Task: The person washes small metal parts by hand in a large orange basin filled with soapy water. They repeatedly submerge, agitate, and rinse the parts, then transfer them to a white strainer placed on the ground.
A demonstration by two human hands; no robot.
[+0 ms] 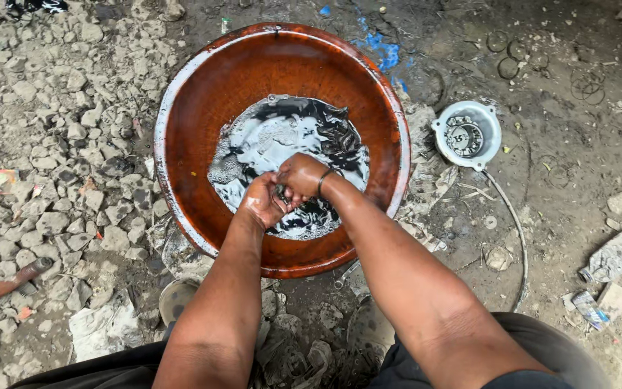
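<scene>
Rust-brown and round, the basin (181, 122) sits on dirty ground in the middle of the view, its rim worn pale along the left and right edges. A shallow pool of dark, oily liquid (268, 137) lies in its bottom, glossy and streaked with grey foam. Both hands meet over the near side of that pool. The left hand (262, 202) is curled into a loose fist with its fingers folded around a small dark part (280, 193), which shows only as a sliver between the two hands; what kind of part it is cannot be told. The right hand (301, 175) is closed over the same part from above, its knuckles up and pressed against the left hand. A thin bangle (323, 181) circles the right wrist. Both forearms reach in from the bottom of the view, wet and shiny.

Right of the basin, well apart from the hands, a white round housing (467, 135) lies face up on the dirt with a dark ring of metal inside it, and a thin cable (518, 223) curves away from it toward the bottom. Further right, near the edge, a crushed bottle (619, 252) lies on its side. Left of the basin the ground is broken grey stones (52, 144), and a rusty bar (1, 287) lies among them at the left edge. Blue scraps (383, 49) lie on the soil just beyond the basin's far rim
</scene>
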